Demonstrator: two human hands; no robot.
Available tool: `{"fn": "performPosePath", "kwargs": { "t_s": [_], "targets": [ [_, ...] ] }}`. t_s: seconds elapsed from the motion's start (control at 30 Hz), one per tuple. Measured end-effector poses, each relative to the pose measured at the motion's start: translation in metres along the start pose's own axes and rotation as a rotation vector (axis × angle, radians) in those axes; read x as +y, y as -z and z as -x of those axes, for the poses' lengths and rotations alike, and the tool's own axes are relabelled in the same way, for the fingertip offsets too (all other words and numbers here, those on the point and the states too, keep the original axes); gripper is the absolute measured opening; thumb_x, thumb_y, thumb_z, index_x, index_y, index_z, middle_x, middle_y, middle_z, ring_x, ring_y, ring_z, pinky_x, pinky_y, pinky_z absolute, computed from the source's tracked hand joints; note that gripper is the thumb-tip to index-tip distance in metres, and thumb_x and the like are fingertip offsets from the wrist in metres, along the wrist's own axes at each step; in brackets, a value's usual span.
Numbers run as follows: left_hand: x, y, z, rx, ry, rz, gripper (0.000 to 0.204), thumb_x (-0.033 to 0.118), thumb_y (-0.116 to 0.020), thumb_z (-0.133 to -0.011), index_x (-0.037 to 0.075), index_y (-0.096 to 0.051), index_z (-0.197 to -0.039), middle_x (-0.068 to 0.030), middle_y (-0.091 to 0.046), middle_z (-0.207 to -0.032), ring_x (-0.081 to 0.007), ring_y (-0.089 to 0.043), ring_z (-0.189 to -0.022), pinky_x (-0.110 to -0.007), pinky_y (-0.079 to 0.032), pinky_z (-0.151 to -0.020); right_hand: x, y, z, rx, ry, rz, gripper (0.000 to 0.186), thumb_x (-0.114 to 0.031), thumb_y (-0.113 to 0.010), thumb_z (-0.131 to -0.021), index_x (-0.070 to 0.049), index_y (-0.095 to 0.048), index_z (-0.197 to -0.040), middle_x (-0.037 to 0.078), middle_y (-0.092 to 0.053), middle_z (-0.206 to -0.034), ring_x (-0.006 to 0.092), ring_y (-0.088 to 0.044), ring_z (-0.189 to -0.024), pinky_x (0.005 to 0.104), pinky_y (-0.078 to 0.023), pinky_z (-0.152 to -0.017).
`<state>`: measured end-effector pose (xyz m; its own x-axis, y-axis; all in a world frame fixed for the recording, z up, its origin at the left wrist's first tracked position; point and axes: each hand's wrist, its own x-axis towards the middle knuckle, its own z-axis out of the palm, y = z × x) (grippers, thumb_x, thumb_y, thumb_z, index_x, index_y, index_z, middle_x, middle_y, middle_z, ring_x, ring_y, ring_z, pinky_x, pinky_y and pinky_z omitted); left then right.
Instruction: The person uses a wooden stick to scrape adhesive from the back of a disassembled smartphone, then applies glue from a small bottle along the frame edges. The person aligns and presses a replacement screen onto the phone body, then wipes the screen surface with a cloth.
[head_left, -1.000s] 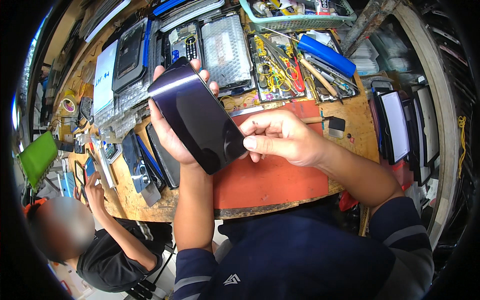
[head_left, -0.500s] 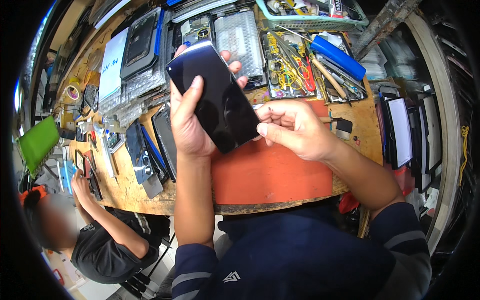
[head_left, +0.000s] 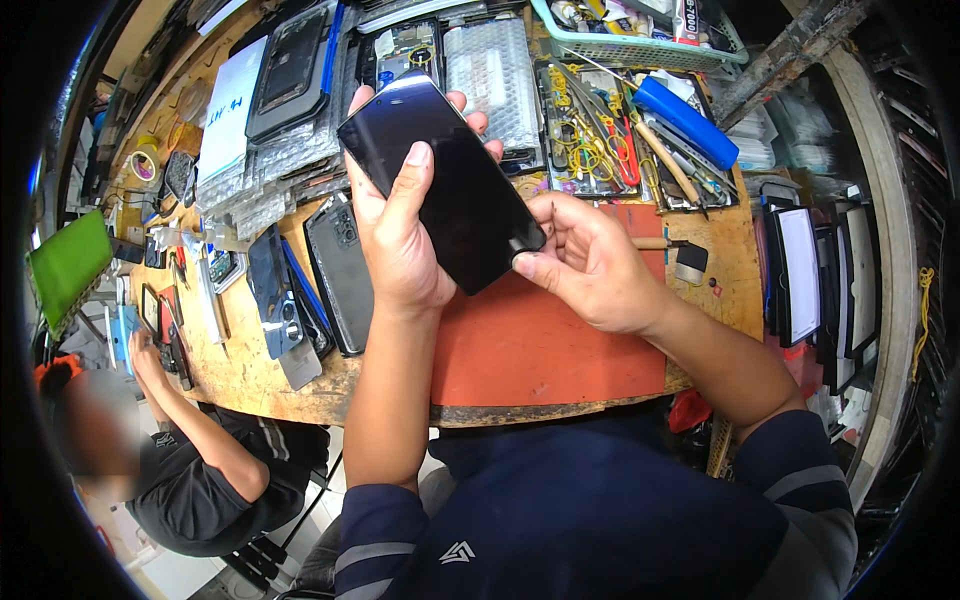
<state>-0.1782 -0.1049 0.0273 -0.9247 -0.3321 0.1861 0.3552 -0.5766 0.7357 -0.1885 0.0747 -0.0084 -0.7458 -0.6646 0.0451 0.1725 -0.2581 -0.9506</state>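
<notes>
A dark smartphone point(head_left: 468, 200) with a black, unlit screen is tilted above the orange work mat point(head_left: 550, 360). My left hand point(head_left: 405, 240) is wrapped round it from the left, with the thumb on the screen and fingertips showing past the far right edge. At the lower right corner of the phone, my right hand point(head_left: 598, 262) is closed, thumb and index finger pinching that corner. Its other fingers curl in behind. The phone's back is hidden.
Left of the mat lie a phone back cover point(head_left: 340, 270) and further phone parts. Behind are bubble-wrapped parts point(head_left: 490, 85), a tool tray with tweezers and a blue cylinder point(head_left: 685, 120), and a green basket point(head_left: 640, 50). Another person point(head_left: 190, 470) sits at the lower left.
The phone and both hands have shifted slightly to the right. My left thumb has slid a little across the screen, and my right fingers sit closer round the corner.
</notes>
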Motion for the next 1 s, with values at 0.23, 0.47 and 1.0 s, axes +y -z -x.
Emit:
{"fn": "performPosePath", "kwargs": {
  "t_s": [0.23,0.47,1.0],
  "targets": [
    [-0.011,-0.016,0.012,0.069,-0.13,-0.157,0.076,0.007,-0.063,-0.103,0.014,-0.019,-0.164,-0.0252,-0.058,-0.137,-0.0359,-0.067,-0.118,-0.054,-0.06,-0.099,0.001,-0.013,0.005,0.068,-0.072,0.193,0.06,0.003,-0.083,-0.088,-0.005,-0.046,-0.135,0.002,-0.061,-0.116,0.0076,-0.061,-0.101,0.0273,-0.051,-0.089],
    [-0.012,-0.017,0.014,0.151,-0.186,-0.161,0.073,0.006,-0.063,-0.103,0.014,-0.021,-0.163,-0.0257,-0.058,-0.139,-0.0371,-0.067,-0.119,-0.055,-0.059,-0.1,-0.004,-0.009,0.002,0.145,0.023,0.296,0.065,-0.015,-0.095,-0.077,0.0,-0.058,-0.129,0.008,-0.067,-0.104,0.013,-0.065,-0.088,0.0323,-0.054,-0.075],
    [0.005,0.004,0.004,-0.023,0.031,0.009,0.05,0.015,-0.059,-0.108,0.01,-0.04,-0.153,-0.0208,-0.061,-0.138,-0.0343,-0.067,-0.122,-0.054,-0.054,-0.108,-0.013,0.015,-0.007,0.079,0.125,0.162,0.027,-0.012,-0.061,-0.108,0.005,-0.068,-0.128,0.003,-0.062,-0.095,0.0089,-0.057,-0.081,0.0281,-0.049,-0.076]
  ]
}}
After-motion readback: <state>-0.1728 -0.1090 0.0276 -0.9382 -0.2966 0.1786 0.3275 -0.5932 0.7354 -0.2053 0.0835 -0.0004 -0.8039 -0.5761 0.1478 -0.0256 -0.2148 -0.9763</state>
